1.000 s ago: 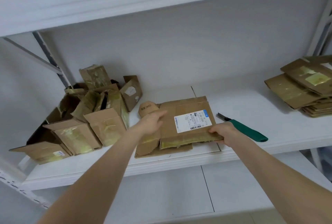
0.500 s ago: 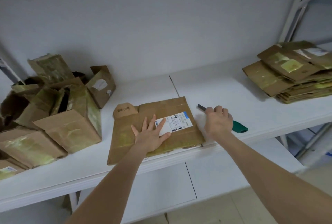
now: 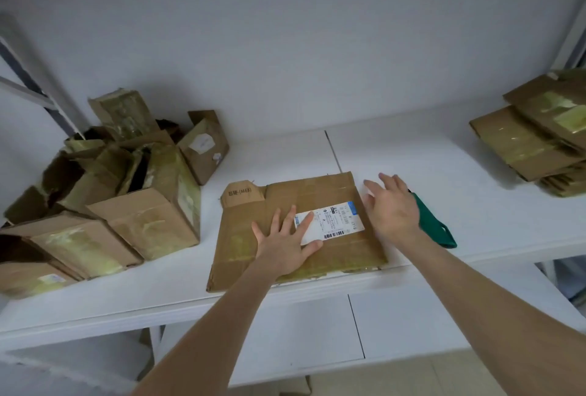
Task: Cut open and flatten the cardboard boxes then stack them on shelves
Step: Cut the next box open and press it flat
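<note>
**Item under work.** One flattened box (image 3: pixel 317 192) lies on the white shelf (image 3: pixel 444 157), in the middle and at the front edge. Its white shipping label (image 3: pixel 339 221) faces up, and a small flap juts out at the far left corner.

**Hands.** The left hand (image 3: pixel 285 243) lies flat on the box with fingers spread and straight, pressing the cardboard down; two fingertips overlap the label. The right hand (image 3: pixel 393 205) is open with fingers splayed and grips nothing. It sits at the right edge of the box. Whether it touches the cardboard or the shelf cannot be determined.

**Tool.** A green-handled cutter (image 3: pixel 434 227) lies on the shelf just beside the right hand, partly hidden behind it. Neither hand holds it.

**Progress.**
- **Done:** a stack of flattened boxes (image 3: pixel 523 141) sits at the right end of the shelf, well apart from the work area.
- **In hand:** the centre box appears cut open and pressed flat. It has not been added to the stack.
- **Outstanding:** a jumbled pile of taped boxes (image 3: pixel 142 221) at the left stands in box form and is judged uncut.

**Assessment.** The task is partway through, with a good deal left to do. The likely next step is to move the centre box onto the right-hand stack.
</note>
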### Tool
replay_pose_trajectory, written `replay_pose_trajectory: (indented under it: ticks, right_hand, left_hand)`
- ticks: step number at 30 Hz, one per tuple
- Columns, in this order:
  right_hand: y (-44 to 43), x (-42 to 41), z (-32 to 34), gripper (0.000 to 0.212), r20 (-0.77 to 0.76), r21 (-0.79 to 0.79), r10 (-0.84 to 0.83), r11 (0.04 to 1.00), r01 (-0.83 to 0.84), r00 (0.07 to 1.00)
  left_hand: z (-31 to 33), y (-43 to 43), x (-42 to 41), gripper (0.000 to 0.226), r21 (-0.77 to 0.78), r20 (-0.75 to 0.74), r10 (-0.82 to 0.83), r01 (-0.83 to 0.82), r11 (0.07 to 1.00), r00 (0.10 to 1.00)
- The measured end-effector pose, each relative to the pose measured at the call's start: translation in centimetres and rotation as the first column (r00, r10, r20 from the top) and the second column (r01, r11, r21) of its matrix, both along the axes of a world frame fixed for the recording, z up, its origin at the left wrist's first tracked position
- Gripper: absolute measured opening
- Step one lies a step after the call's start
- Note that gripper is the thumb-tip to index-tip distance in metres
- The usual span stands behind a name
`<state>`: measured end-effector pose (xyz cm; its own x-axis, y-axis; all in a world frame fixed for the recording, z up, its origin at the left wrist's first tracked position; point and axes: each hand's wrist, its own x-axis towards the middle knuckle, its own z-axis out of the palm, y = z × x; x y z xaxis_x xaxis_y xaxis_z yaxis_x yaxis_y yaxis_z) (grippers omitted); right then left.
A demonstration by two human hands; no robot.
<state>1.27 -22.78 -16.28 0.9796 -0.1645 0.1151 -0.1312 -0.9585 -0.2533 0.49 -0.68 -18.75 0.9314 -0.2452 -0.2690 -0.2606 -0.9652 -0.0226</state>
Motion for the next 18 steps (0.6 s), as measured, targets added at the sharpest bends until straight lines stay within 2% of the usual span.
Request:
replay_pose_trajectory:
  ticks: [2, 4, 7, 9, 11, 13, 15, 18]
  right_hand:
    - [3.2, 0.3, 0.3, 0.046, 0.006, 0.095, 0.172, 0.981, -0.172, 0.985]
    - [5.8, 0.8, -0.2, 0.05, -0.075, 0.126, 0.283, 0.954, -0.273, 0.956]
    - [7.6, 1.9, -1.8, 0.057, -0.239, 0.047, 0.291, 0.956, -0.289, 0.926]
    - [8.1, 2.3, -2.9, 0.063, -0.275, -0.044, 0.256, 0.96, -0.278, 0.927]
    - [8.4, 2.5, -3.3, 0.066, -0.287, -0.077, 0.243, 0.958, -0.275, 0.927]
    - [8.7, 2.8, -3.2, 0.067, -0.295, -0.08, 0.238, 0.959, -0.272, 0.926]
    - [8.8, 3.2, -3.1, 0.067, -0.294, -0.092, 0.228, 0.96, -0.265, 0.928]
    - [9.1, 4.2, -3.0, 0.07, -0.313, -0.102, 0.194, 0.966, -0.237, 0.93]
  left_hand:
    - [-0.1, -0.3, -1.0, 0.065, -0.02, 0.006, -0.001, 0.001, 1.0, 1.0]
    - [0.1, -0.6, -1.8, 0.059, -0.049, 0.026, 0.003, -0.001, 0.999, 1.0]
    - [0.7, 0.4, -1.4, 0.058, -0.168, 0.148, 0.127, -0.102, 0.981, 0.981]
    - [1.0, 2.5, 0.2, 0.065, -0.228, 0.229, 0.213, -0.161, 0.96, 0.95]
    - [0.9, 4.9, 2.4, 0.075, -0.22, 0.197, 0.247, -0.203, 0.954, 0.949]
    - [0.7, 6.6, 4.6, 0.083, -0.2, 0.095, 0.271, -0.248, 0.948, 0.958]
    - [0.3, 6.9, 6.2, 0.083, -0.172, 0.023, 0.254, -0.246, 0.954, 0.967]
    - [0.0, 6.7, 7.6, 0.082, -0.141, 0.011, 0.221, -0.218, 0.966, 0.975]
